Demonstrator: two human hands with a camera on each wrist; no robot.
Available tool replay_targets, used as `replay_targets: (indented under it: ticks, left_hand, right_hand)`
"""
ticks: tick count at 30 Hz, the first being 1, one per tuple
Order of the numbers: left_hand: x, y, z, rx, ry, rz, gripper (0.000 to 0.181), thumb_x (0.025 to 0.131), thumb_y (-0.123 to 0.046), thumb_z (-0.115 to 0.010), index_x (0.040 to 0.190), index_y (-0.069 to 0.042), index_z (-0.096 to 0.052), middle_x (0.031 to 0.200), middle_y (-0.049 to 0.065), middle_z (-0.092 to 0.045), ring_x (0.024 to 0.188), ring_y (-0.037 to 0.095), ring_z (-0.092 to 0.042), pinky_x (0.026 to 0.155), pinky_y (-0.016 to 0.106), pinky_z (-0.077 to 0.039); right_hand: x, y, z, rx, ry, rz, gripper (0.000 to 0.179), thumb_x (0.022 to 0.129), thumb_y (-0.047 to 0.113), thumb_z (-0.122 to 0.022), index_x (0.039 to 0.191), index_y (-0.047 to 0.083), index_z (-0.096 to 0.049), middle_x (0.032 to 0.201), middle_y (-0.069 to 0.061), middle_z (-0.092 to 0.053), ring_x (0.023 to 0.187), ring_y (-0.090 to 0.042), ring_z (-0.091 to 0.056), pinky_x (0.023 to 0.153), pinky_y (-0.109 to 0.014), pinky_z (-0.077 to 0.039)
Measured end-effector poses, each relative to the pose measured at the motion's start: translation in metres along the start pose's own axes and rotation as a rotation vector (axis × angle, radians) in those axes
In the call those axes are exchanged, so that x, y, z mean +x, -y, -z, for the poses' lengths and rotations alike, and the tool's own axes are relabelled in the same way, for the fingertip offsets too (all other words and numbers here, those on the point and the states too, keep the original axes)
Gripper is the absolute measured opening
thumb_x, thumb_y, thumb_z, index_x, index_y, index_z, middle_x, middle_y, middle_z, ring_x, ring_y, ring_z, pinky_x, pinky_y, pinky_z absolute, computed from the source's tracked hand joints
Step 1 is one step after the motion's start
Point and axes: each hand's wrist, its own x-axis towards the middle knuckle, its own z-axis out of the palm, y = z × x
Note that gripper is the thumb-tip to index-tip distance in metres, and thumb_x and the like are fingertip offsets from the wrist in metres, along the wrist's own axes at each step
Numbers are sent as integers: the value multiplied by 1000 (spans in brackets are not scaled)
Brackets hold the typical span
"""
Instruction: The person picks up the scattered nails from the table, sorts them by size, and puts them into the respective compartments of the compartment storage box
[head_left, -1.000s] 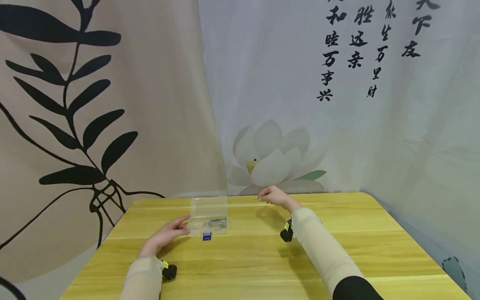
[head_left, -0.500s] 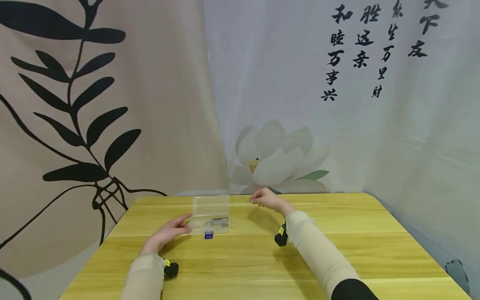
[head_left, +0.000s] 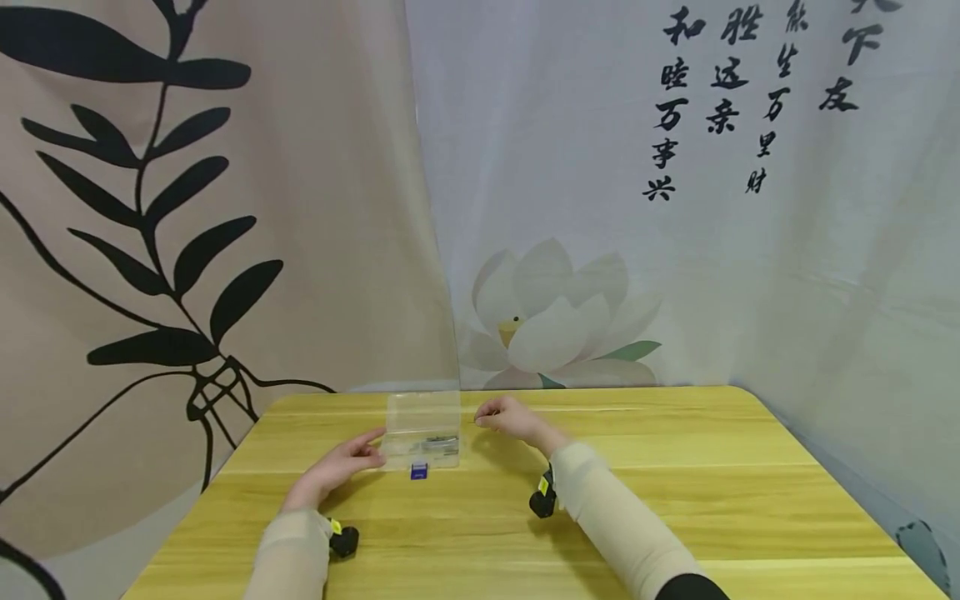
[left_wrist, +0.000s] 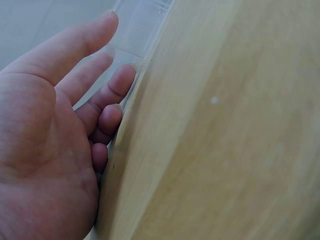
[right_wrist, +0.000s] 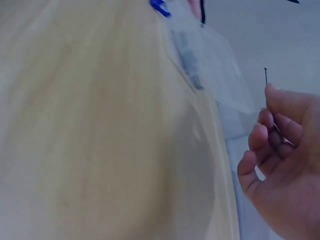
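Note:
A clear plastic box stands with its lid raised near the far table edge. Slender dark metal pieces lie in its right part, and a blue latch shows at its front. At the box's left side, my left hand rests its fingertips against the wall, fingers relaxed; the left wrist view has them beside the clear plastic. My right hand is held above the table, just right of the box. Between thumb and forefinger it pinches a thin nail, small head upward in the right wrist view.
The wooden table has its far edge just behind the box, close to a printed curtain. Black wrist cameras sit on the left wrist and the right wrist.
My right hand has moved left and slightly lower, closer to the box, with the nail in its pinch. My left hand stays at the box's left side.

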Motion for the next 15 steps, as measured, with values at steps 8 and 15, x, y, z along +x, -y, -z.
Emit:
replay_targets:
  ticks: [8,15]
  left_hand:
    - [1,4,0,-13,10,-10,69,93,-25,-67,150,-6,-34,105,7,-55,101,21,-52,99,53,-33]
    - [1,3,0,-7,23,-27,69,94,-24,-65,151,-5,-32,105,8,-56,102,21,-52,99,54,-33]
  right_hand:
    - [6,2,-22,-74,7,51,15,95,10,-62,100,-1,-71,98,-4,-67,82,-12,-56,72,-28,-47]
    - [12,8,-37,-166,0,109,13,93,6,-62,96,-1,-72,94,-4,-68,81,-9,-55,74,-28,-47]
